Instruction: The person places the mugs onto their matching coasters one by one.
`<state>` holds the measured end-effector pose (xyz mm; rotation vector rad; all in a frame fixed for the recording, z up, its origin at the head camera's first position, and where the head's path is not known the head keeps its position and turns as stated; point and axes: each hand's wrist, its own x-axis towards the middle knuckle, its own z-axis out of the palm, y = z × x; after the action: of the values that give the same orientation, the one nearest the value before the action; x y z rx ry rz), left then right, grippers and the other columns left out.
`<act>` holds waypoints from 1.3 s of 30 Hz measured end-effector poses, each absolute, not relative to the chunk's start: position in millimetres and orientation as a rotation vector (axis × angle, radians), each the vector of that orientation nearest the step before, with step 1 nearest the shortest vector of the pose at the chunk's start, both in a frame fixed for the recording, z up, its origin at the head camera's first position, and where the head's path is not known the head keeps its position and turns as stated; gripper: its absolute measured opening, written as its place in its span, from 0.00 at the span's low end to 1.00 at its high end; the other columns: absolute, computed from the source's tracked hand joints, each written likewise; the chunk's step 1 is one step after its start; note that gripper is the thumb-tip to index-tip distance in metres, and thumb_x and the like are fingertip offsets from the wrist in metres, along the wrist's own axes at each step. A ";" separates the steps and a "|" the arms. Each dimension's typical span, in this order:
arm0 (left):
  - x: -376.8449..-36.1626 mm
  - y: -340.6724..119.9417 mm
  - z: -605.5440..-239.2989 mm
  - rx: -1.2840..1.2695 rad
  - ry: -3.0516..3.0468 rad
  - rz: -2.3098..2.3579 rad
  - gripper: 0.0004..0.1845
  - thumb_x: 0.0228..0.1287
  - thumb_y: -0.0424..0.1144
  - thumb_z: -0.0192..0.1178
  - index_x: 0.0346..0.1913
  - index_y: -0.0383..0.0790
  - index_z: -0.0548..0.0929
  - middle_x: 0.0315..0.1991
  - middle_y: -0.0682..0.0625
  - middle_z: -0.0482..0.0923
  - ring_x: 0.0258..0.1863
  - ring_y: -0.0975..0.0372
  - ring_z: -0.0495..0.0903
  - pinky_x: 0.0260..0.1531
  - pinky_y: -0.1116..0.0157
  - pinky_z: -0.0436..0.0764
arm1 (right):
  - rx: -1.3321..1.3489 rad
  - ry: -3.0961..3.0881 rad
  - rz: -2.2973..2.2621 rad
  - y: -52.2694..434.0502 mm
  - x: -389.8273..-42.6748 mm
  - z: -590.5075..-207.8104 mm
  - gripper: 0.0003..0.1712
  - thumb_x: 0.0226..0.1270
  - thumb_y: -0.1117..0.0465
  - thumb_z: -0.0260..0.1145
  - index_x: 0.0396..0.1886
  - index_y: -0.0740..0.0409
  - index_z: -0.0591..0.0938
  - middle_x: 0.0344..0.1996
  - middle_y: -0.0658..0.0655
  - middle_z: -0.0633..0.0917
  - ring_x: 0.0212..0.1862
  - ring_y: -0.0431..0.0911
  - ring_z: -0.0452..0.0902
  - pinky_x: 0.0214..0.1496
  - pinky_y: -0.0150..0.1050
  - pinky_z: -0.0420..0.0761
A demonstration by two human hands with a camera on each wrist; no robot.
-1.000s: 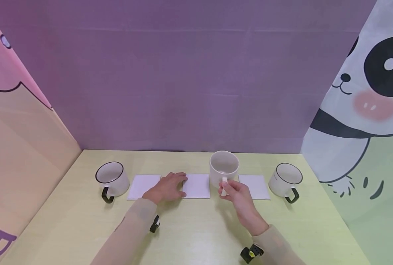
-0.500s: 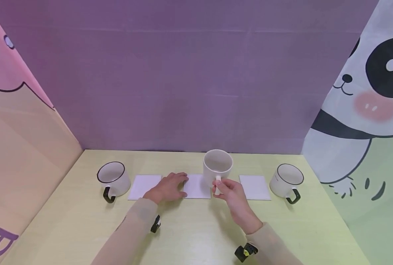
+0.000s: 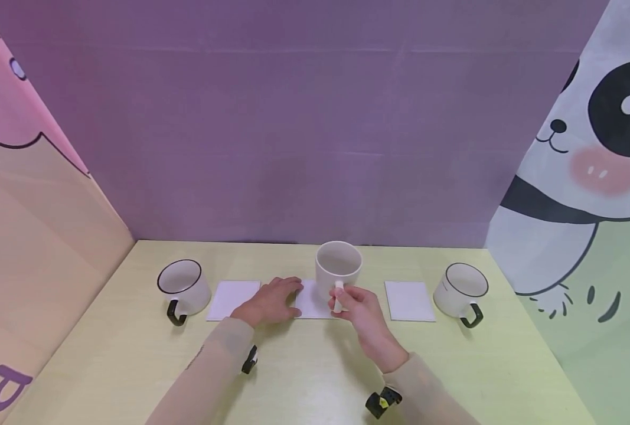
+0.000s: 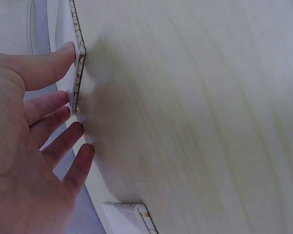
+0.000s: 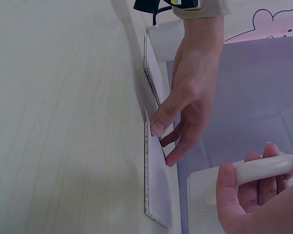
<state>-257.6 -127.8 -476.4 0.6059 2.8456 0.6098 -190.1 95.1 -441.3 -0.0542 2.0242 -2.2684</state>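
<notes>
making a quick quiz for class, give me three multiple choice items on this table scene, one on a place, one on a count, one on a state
1. Where is the left hand?
A. flat on the middle coaster
B. inside the left mug
C. on the purple wall

2. How many mugs are in view?
A. one
B. three
C. five

3. What is the right hand doing?
A. lying open on the table
B. gripping the handle of the plain white mug
C. holding a spoon

Answers:
1. A, its fingers lie on that coaster's left edge in the head view.
2. B, the plain white mug plus the black-rimmed left mug and the black-rimmed right mug.
3. B, the fingers curl round the white handle in the right wrist view.
</notes>
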 end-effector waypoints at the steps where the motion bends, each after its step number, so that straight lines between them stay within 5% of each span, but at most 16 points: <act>1: -257.6 -127.9 -476.7 0.610 2.847 0.609 0.32 0.60 0.45 0.72 0.67 0.39 0.78 0.72 0.47 0.71 0.69 0.50 0.68 0.67 0.47 0.68 | -0.053 2.022 -2.271 93.6 -190.1 -440.8 0.17 0.75 0.64 0.62 0.49 0.79 0.80 0.30 0.54 0.83 0.41 0.47 0.79 0.52 0.49 0.84; 39: -257.2 -130.1 -478.7 0.624 2.853 0.670 0.37 0.60 0.45 0.73 0.71 0.39 0.74 0.71 0.46 0.72 0.68 0.49 0.69 0.67 0.44 0.68 | -0.046 2.072 -2.172 57.8 -191.9 -460.1 0.15 0.77 0.65 0.60 0.48 0.77 0.81 0.34 0.57 0.85 0.44 0.45 0.79 0.54 0.54 0.84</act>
<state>-257.2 -130.1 -478.7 0.6241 2.8529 0.6705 -191.9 57.8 -460.1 -0.0460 2.0716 -2.1718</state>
